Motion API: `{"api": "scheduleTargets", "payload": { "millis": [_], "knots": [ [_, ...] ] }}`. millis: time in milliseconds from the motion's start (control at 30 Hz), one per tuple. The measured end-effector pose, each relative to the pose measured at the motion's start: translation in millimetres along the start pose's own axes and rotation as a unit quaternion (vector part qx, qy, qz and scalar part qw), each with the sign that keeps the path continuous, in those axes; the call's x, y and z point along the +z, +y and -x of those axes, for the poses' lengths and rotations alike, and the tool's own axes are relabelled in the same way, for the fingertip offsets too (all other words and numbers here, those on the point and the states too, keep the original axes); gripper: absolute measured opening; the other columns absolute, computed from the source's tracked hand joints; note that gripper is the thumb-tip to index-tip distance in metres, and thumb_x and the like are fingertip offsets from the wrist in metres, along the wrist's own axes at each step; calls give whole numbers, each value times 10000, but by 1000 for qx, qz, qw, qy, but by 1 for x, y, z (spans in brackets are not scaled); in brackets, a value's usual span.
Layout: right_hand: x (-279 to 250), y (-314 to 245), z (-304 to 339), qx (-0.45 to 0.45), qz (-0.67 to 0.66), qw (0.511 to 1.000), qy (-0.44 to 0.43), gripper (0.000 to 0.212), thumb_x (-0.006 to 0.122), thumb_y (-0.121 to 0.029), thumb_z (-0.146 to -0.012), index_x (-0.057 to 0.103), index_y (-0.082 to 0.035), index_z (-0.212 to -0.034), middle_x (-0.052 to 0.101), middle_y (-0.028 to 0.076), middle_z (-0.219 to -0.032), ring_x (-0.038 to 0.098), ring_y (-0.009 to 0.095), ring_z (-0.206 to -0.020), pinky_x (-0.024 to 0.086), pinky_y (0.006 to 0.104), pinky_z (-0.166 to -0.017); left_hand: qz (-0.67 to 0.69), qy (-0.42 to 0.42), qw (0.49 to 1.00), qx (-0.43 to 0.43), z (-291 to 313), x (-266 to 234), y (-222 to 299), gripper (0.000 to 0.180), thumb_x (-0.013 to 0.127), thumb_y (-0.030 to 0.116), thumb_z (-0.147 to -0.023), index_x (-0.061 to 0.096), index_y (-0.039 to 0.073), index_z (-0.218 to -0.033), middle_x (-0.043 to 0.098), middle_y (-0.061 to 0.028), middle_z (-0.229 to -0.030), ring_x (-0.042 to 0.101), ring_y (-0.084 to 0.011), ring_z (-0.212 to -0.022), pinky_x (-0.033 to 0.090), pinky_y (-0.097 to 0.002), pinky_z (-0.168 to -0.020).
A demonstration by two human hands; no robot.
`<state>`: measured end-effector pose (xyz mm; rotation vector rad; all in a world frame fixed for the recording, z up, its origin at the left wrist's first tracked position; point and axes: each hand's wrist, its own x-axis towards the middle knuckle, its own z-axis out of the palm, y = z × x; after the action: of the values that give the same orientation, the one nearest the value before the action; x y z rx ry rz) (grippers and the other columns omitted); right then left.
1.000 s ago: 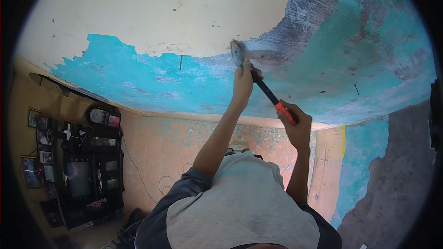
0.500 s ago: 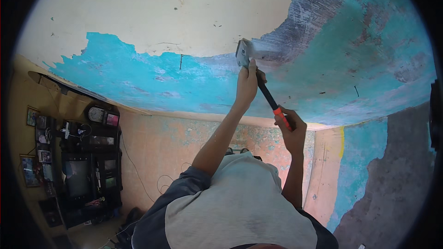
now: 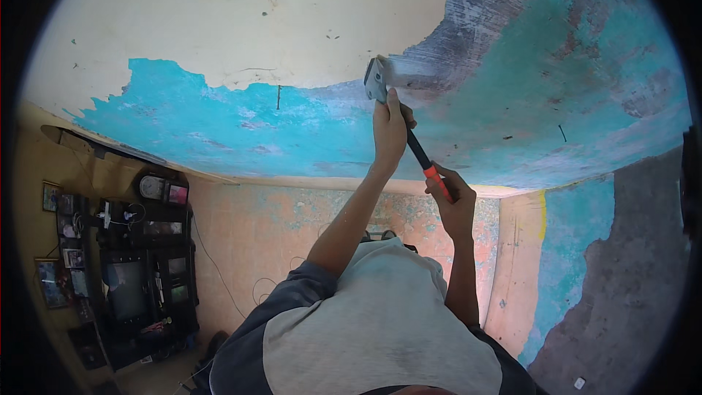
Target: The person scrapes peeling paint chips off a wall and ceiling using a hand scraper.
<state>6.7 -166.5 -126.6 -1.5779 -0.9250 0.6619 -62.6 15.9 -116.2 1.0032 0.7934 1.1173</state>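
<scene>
Long-handled scraper [image 3: 417,148] up at the wall [image 3: 314,18], head by the ragged cream paint edge. Long axis slants upper-left to lower-right. Left hand [image 3: 390,130] closed round it just below the head, nearer the wall; right hand [image 3: 455,199] grips the red end.

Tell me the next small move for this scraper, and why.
Probably nudge the scraper toward the cream coating: its head lies at that coating's ragged edge, and the left hand and right hand both grip it.

There is one scraper [image 3: 417,148], one television [image 3: 126,287], one clock [image 3: 152,187].
</scene>
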Motion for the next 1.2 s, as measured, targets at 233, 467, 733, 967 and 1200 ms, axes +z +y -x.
{"api": "scheduleTargets", "payload": {
  "millis": [233,467,733,967,1200],
  "knots": [
    [-10,22,-2,18,-19,1000,4,325,721,-165,-926,675,-29,-1217,695,60,-788,631,87,-730,484,245,-682,-54,-109,991,-57,-2,-9,-4,433,450,423,-1063,489,57,-835,542,-36,-657,554,-126,-608,473,-293,-587],
    [20,24,3,43,-58,997,-7,320,708,-190,-943,668,-29,-1216,682,45,-768,622,80,-717,469,236,-659,-42,-6,999,16,-2,-17,-8,402,456,390,-1065,467,43,-863,557,-40,-648,577,-127,-581,483,-284,-580],
    [28,37,-1,-1,-47,999,-17,287,673,-181,-969,657,-39,-1217,670,20,-751,560,44,-658,426,206,-595,-73,-41,996,-8,-12,-36,-4,395,470,366,-1064,494,-1,-920,603,-60,-643,590,-124,-610,466,-271,-576],
    [36,63,9,51,-85,995,-14,268,663,-178,-974,654,-39,-1202,655,6,-735,481,16,-578,370,198,-516,-54,-54,997,-1,-2,-31,-23,349,478,369,-1061,477,38,-951,604,-59,-679,612,-136,-598,504,-283,-588],
    [43,51,1,0,-74,997,8,240,664,-190,-975,663,-36,-1159,652,4,-727,463,12,-559,348,192,-494,-120,-68,990,-1,-18,-40,-6,319,479,342,-1063,457,41,-961,601,-59,-681,604,-135,-582,515,-286,-588]
  ]
}}
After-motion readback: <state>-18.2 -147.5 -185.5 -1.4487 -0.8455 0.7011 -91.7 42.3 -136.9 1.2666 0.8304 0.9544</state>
